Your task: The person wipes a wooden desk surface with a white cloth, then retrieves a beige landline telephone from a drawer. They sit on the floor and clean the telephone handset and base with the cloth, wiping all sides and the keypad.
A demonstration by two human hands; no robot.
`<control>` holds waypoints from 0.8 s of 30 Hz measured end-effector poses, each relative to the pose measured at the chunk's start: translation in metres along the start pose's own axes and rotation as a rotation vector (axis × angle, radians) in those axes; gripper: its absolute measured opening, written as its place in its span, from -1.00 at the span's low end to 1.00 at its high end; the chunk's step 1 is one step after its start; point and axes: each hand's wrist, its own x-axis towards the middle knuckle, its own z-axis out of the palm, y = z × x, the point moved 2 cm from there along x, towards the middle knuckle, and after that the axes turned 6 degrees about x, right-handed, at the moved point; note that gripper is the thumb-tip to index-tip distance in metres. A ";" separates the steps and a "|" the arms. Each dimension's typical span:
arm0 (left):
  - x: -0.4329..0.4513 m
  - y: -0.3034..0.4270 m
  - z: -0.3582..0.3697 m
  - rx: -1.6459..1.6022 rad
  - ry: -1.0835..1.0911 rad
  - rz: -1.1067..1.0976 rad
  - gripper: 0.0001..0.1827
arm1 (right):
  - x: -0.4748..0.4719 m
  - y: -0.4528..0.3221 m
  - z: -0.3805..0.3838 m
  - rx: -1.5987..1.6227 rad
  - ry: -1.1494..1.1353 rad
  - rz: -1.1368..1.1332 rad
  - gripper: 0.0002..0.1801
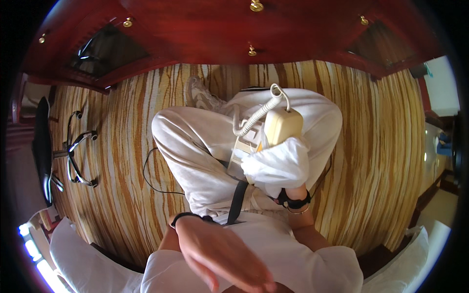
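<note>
A beige corded telephone base (pixel 240 154) rests on my lap between my crossed legs. Its handset (pixel 284 124) lies over the right side of the base, with a coiled cord (pixel 256 115) looping from its far end. A white cloth (pixel 278 163) covers my right hand (pixel 278 161) and the near end of the handset; my fingers are hidden, so their grip cannot be made out. My left hand (pixel 223 251) is raised close to the camera over my chest, fingers extended, touching no object that I can see. A black strap (pixel 238 201) runs down my front to my lap.
A dark red wooden cabinet (pixel 205 36) with brass knobs stands in front. On the striped carpet (pixel 121 154), a swivel chair (pixel 71 150) is at the left, and a thin black cable (pixel 146 175) lies beside my leg. White bedding (pixel 88 262) is behind at the left.
</note>
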 end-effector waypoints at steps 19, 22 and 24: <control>0.009 0.015 0.011 0.059 -0.465 -0.056 -0.48 | -0.009 0.004 -0.010 0.055 0.073 -0.093 -0.44; -0.007 0.018 0.005 -0.089 -0.396 -0.085 -0.44 | -0.006 0.003 -0.014 0.074 0.088 -0.165 -0.44; -0.018 0.016 -0.001 -0.082 -0.188 0.005 -0.54 | -0.003 0.005 -0.015 0.082 0.088 -0.224 -0.44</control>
